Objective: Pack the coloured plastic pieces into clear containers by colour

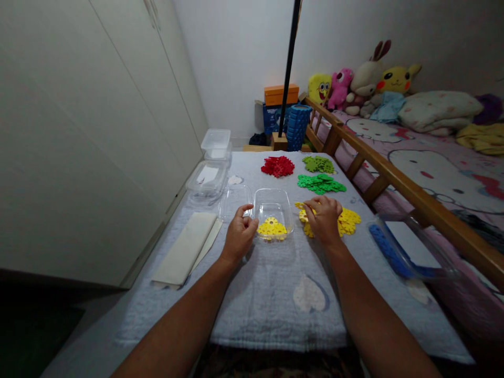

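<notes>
Container (pixel 273 212) sits mouth up, long axis running front to back.

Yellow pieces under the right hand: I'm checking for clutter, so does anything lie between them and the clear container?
Nothing visible does. Only bare towel separates the yellow pieces from the open-topped clear container. The right hand rests on the pieces; the left hand is beside the container.

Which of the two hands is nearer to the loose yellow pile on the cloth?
Right. The right hand lies on the loose yellow pile, covering its left part. The left hand is beyond the clear box, at its left wall.
</notes>
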Action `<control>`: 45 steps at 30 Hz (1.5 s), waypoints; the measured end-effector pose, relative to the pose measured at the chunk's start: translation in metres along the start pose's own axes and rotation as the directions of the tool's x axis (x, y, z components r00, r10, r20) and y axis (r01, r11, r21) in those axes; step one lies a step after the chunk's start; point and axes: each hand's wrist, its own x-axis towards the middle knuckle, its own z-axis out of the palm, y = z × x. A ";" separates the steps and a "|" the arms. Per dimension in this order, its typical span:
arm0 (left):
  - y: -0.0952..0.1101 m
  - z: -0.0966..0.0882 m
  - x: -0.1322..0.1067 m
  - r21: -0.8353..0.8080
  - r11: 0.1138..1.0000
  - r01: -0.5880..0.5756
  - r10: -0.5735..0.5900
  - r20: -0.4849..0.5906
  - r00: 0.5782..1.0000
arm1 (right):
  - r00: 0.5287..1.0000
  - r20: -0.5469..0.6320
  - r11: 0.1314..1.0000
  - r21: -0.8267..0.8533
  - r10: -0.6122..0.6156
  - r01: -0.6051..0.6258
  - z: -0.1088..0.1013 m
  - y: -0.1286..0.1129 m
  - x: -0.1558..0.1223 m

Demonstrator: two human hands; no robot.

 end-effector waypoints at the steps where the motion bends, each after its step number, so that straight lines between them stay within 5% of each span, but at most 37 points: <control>1: 0.000 0.000 0.000 0.001 1.000 -0.001 0.001 0.000 1.000 | 1.000 -0.025 0.999 0.037 -0.005 0.006 -0.003 -0.003 0.001; 7: -0.002 0.000 0.001 0.015 1.000 -0.011 0.010 0.004 1.000 | 0.991 -0.104 0.958 0.263 -0.087 0.111 -0.015 -0.032 -0.001; 13: -0.003 0.001 0.001 -0.006 1.000 -0.003 0.003 0.000 1.000 | 0.981 0.073 0.942 0.300 -0.178 0.149 -0.013 -0.048 -0.007; 25: -0.002 0.001 0.000 -0.009 1.000 -0.005 0.005 -0.001 1.000 | 0.959 0.186 0.942 0.297 -0.215 0.154 -0.008 -0.047 -0.009; 36: 0.000 0.000 0.000 -0.023 1.000 0.005 -0.005 0.006 1.000 | 0.996 -0.077 0.997 0.069 0.050 -0.045 -0.019 -0.003 0.007; 45: -0.003 0.000 0.001 0.004 1.000 0.000 0.000 0.007 1.000 | 0.967 0.255 0.978 -0.196 -0.016 0.068 -0.004 0.020 -0.009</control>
